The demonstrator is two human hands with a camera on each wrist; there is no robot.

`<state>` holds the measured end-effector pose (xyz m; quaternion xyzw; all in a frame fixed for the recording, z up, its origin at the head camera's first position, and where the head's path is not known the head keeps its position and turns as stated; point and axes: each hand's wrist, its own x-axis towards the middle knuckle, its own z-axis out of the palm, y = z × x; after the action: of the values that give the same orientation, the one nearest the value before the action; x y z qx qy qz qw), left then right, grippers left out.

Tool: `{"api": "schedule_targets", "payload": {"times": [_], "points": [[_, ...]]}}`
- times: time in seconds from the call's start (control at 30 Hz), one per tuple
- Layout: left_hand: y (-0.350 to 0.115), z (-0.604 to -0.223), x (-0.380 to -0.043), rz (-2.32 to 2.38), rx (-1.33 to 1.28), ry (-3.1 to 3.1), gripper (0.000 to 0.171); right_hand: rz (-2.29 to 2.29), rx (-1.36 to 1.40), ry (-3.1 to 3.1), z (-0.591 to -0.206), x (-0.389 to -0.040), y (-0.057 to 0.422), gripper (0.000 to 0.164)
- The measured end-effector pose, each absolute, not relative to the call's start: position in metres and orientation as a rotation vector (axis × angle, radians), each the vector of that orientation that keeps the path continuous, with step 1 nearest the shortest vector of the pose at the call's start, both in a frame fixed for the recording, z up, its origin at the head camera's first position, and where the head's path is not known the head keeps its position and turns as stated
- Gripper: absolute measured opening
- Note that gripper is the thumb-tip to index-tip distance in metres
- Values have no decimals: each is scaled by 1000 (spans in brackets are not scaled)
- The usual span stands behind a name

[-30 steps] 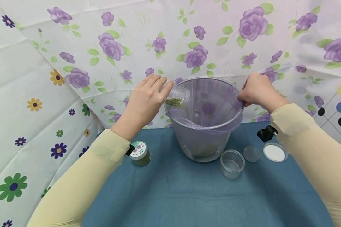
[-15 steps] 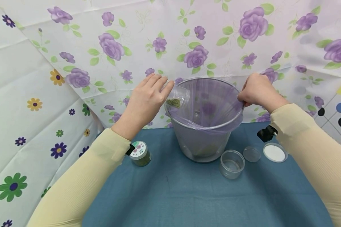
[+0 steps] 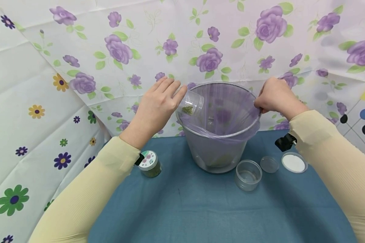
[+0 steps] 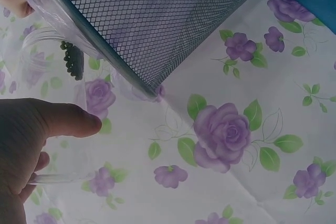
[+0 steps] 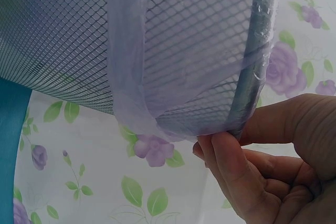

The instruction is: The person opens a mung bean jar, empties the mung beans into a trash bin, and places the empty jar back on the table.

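Note:
My left hand (image 3: 156, 104) grips a clear plastic jar (image 3: 196, 98), tipped on its side with its mouth toward the wire-mesh wastebasket (image 3: 216, 158). A small heap of green beans (image 3: 187, 110) lies along the jar's lower side, and in the left wrist view the beans (image 4: 73, 60) show near its mouth. A thin purple bin liner (image 3: 231, 113) lines the basket and folds over its rim. On the basket's right side, my right hand (image 3: 275, 96) pinches the rim and liner between thumb and fingers. The right wrist view shows those fingertips (image 5: 226, 142) at the rim.
A lidded jar (image 3: 151, 165) with dark green contents stands left of the basket on the blue cloth (image 3: 182, 209). To the right are an uncovered clear jar (image 3: 248, 176), a clear disc (image 3: 269, 164) and a white round lid (image 3: 294, 163). Flowered sheets (image 3: 158, 40) hang behind.
The heap of green beans inside the tipped jar has become smaller. Both hands have stayed almost where they were.

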<state>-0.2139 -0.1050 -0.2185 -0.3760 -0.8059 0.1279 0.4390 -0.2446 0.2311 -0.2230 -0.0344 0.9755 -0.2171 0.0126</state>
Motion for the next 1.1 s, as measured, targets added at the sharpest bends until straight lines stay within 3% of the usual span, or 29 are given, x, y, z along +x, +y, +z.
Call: {"api": "schedule_targets", "payload": {"times": [1.1], "points": [[-98,-218,-216,419,-1000,-1933,34,-683,-99,3039,-223,-244,231,18]]}}
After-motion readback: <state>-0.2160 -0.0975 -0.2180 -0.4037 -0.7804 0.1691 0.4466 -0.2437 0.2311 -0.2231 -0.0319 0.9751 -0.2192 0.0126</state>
